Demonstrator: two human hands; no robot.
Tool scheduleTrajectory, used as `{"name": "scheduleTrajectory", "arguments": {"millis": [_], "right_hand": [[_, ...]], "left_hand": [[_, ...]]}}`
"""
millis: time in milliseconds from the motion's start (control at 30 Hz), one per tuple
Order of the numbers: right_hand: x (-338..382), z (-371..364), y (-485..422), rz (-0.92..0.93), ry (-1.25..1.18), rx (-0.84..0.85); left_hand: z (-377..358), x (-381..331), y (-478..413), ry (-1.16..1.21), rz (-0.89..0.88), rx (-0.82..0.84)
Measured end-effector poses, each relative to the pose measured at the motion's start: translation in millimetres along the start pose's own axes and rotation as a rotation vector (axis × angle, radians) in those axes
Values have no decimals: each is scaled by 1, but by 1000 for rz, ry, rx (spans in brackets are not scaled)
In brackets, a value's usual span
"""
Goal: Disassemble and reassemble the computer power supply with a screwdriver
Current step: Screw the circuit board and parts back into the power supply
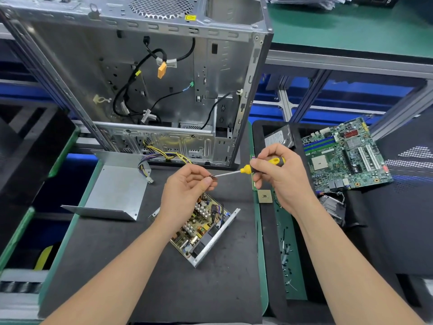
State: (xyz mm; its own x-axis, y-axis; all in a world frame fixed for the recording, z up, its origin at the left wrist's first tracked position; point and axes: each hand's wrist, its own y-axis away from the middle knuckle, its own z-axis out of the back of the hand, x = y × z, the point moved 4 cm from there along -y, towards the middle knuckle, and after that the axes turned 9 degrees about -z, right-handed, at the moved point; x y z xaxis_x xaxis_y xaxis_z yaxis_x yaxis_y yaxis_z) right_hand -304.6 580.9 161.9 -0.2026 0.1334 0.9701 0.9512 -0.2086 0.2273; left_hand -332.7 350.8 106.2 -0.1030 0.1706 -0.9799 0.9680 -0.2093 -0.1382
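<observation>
the right hand (281, 177) is closed around the handle of a yellow-and-grey-handled screwdriver (246, 170), and its steel tip is pinched between the thumb and fingertips of the left hand (187, 184); whether a screw is held there cannot be told. just beneath the left hand, on a black mat (164, 277), the opened power supply (206, 231), a grey metal tray carrying a crowded circuit board, lies uncovered, with its folded grey metal cover (117, 188) set apart to the left. the unit is judged rigid and fairly heavy but fragile on top, so it is best taken by the tray's metal walls, never by the components.
</observation>
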Motion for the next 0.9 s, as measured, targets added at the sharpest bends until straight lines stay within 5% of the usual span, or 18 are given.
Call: {"name": "scheduleTrajectory", "arguments": {"millis": [200, 900], "right_hand": [[-10, 0, 1, -43, -88, -127], [-7, -2, 4, 28, -31, -106]], "left_hand": [[-3, -3, 3, -1, -29, -45], [1, 1, 1, 109, -21, -18]]}}
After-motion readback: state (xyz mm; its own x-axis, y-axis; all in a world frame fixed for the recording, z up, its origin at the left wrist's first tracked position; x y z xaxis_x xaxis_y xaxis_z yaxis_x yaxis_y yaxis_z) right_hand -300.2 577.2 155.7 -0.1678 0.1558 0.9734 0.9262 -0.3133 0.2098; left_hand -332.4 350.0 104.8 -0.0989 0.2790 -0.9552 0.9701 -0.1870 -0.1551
